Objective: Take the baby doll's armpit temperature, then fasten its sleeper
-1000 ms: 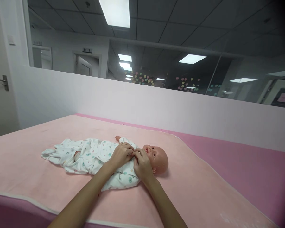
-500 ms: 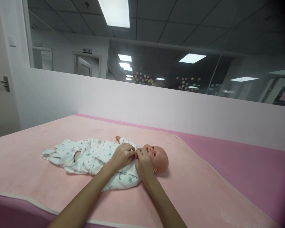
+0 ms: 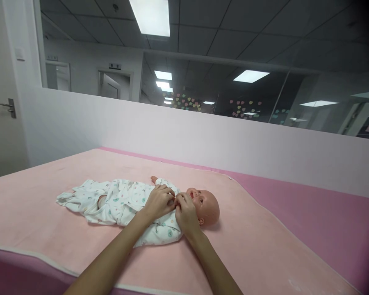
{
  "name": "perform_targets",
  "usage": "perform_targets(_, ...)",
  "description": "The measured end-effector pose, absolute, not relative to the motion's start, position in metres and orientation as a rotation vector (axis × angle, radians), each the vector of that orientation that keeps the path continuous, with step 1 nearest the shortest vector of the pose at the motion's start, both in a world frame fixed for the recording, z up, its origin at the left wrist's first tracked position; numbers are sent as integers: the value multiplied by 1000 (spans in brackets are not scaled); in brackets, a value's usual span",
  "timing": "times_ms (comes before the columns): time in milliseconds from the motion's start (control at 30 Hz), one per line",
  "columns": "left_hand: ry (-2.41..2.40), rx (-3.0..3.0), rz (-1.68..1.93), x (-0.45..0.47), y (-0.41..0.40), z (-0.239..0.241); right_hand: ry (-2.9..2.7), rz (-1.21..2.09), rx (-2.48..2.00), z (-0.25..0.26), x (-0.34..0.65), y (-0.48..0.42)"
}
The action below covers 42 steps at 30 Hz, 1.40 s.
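A baby doll (image 3: 207, 207) lies on its back on a light pink blanket (image 3: 64, 229), head to the right. It wears a white printed romper (image 3: 117, 200). My left hand (image 3: 158, 202) rests on the doll's chest with fingers curled, pinching the romper near the neck. My right hand (image 3: 186, 215) is beside it, just below the doll's chin, fingers pinched on the same collar edge. The two hands touch at the fingertips. One small doll hand (image 3: 153, 179) sticks out of the far sleeve.
The blanket covers a darker pink mattress (image 3: 326, 221) that reaches a low white wall (image 3: 203, 135) behind. A window above it shows an office. A door with a handle (image 3: 6, 106) stands at the far left.
Both hands stay at the doll's collar; the fingers have shifted slightly closer together. The view has drifted a little to the left.
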<state>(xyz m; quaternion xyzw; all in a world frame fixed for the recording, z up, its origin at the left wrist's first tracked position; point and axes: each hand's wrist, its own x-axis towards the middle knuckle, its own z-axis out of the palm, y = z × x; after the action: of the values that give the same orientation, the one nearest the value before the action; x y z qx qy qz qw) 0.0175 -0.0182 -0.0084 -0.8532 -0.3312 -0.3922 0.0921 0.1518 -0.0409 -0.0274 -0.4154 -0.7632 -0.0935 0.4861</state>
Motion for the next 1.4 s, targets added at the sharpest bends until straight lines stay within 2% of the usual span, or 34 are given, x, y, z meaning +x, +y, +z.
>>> perform_targets(433,-1223,-2694,-1185,19,-18,-11,-1824,-181,-888,-29,148,-43)
perform_targets(800,-1131,-2603,-1128,21,-22,-10,-1906,-334,-1088,-29,151,-38)
perform_targets(1067,-1229,-2720,-1329,14,-18,-6,-1977,-520,-1109,-30,150,-40)
perform_targets(1400,-1261,-2911,-1559,7,-20,4,-1909,-444,-1012,-22,146,-48)
